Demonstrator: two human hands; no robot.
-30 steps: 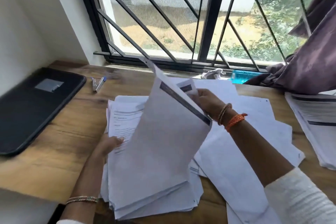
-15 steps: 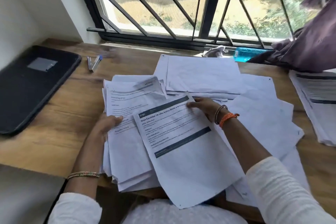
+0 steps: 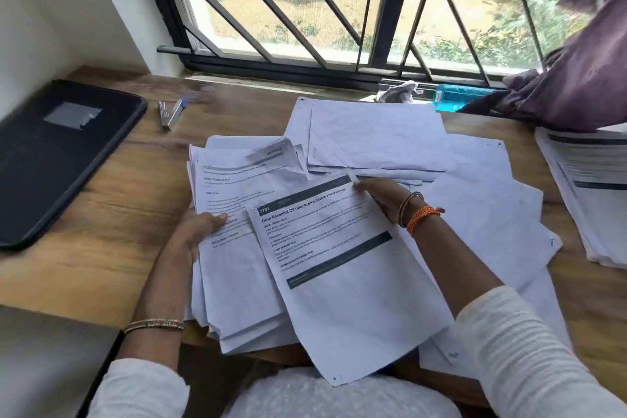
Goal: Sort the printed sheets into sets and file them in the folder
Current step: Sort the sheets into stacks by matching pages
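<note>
At the near edge of the wooden tabletop (image 3: 101,214), a white printed sheet with dark header bars (image 3: 342,265) lies tilted, its lower corner overhanging. Right hand (image 3: 383,197) pinches its top right corner, fingers curled on the paper. Left hand (image 3: 193,234) grips the left edge of the thick stack of printed sheets (image 3: 237,200), thumb on top. Blank-side-up loose white sheets (image 3: 373,136) lie beyond. Black flat folder (image 3: 51,159) far left, closed. Second printed stack (image 3: 590,187) far right.
</note>
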